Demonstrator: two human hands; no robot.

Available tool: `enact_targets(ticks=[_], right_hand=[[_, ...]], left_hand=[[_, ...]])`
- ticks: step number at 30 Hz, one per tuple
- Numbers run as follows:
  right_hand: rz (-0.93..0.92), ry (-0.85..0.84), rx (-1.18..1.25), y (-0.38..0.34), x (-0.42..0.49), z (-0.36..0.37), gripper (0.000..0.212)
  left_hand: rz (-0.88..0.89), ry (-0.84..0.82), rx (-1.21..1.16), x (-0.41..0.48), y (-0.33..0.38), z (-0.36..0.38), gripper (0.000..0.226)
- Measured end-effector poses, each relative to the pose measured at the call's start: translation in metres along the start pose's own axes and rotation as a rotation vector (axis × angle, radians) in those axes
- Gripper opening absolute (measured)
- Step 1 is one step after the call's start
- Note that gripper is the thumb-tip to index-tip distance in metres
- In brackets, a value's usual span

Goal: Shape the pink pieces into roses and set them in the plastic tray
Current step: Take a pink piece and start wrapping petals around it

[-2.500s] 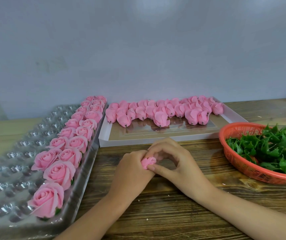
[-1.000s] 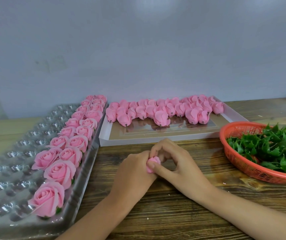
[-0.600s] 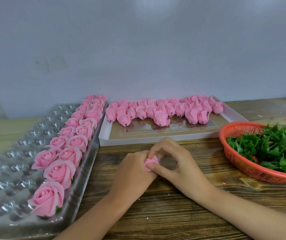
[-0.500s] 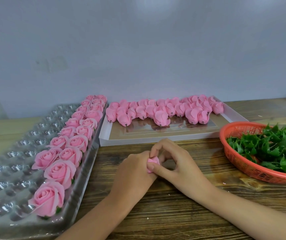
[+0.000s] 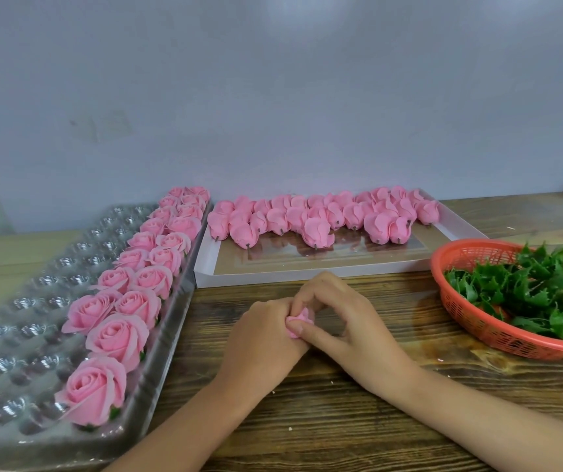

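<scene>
Wooden counter (image 5: 341, 420) runs below a grey wall (image 5: 273, 97). At its centre the left hand (image 5: 263, 338) and right hand (image 5: 351, 321) meet, fingers (image 5: 320, 338) of both pinching one pink piece (image 5: 299, 318). Finished roses (image 5: 116, 335) line the plastic tray (image 5: 18, 301) at 9 o'clock.

Forearms (image 5: 178, 424) bare to frame edge; left grip (image 5: 263, 338), right grip (image 5: 351, 321) bare too; nails (image 5: 299, 331) short, seemingly unpainted.

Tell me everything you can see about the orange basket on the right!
The orange basket is round and shallow, made of what looks like plastic mesh with a smooth rim. It sits upright on the wooden table, partly cut off by the picture's right edge. It is heaped with shiny, spiky green leaves.
</scene>
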State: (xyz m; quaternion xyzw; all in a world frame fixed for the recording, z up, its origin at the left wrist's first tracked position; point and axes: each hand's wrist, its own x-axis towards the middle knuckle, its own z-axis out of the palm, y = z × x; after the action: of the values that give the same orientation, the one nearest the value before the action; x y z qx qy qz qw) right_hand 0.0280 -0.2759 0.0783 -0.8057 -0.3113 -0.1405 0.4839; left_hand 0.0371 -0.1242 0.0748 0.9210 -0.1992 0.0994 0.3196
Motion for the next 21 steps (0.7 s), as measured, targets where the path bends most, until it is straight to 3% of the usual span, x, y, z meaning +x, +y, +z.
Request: enact_targets(ticks=[7,14,21], right_hand=[[0.039,-0.026,0.034,0.0020,0.0000,-0.0006,0.008],[-0.035,-0.023,0.025,0.0010,0.0007,-0.0013,0.008],[0.073,-0.010,0.082,0.0033,0.0009,-0.0009,0.012]], left_hand=[[0.058,0.065,0.080,-0.0024,0.0010,0.0016,0.018],[0.011,0.016,0.017,0.0009,-0.0009,0.0019,0.035],[0.079,0.082,0.089,-0.0031,-0.0007,0.0033,0.015]])
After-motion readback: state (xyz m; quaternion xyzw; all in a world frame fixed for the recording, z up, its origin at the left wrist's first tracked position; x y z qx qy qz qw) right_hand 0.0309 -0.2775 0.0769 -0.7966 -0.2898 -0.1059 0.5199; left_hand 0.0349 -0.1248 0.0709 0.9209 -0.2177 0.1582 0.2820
